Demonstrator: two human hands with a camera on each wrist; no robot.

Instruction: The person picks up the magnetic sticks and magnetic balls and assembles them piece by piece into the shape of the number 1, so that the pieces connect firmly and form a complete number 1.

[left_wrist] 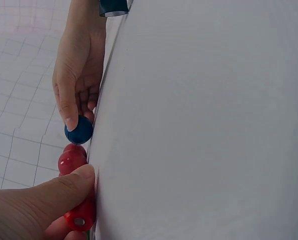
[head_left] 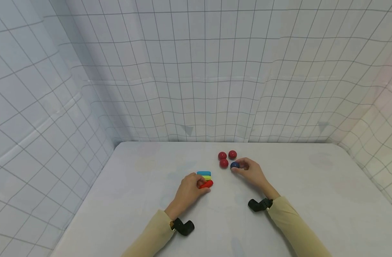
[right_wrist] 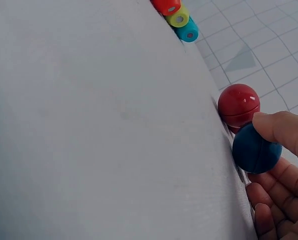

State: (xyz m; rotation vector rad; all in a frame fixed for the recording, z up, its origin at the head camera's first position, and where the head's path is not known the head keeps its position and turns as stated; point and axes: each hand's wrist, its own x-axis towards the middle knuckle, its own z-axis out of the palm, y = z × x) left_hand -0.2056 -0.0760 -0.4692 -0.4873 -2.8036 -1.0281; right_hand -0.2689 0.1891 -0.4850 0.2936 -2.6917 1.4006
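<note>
My left hand [head_left: 189,189] pinches a red stick [head_left: 207,184] between thumb and fingers, close over the white table. In the left wrist view its end, with a small grey dot, shows below the thumb. Just beyond it lie a yellow stick [head_left: 206,177] and a blue stick [head_left: 204,173], side by side. With thumb and fingertips my right hand [head_left: 252,174] holds a dark blue ball [right_wrist: 257,148], close to the tabletop. Near that ball are three glossy red balls, the closest one [head_left: 224,163] to its left; in the right wrist view a red ball [right_wrist: 239,105] sits right behind it.
The white table [head_left: 144,214] reaches to a grid-patterned cloth wall [head_left: 196,71] at the back, with more such cloth [head_left: 29,125] on the left side. Each wrist wears a black camera, one at the left [head_left: 184,227] and one at the right [head_left: 259,205].
</note>
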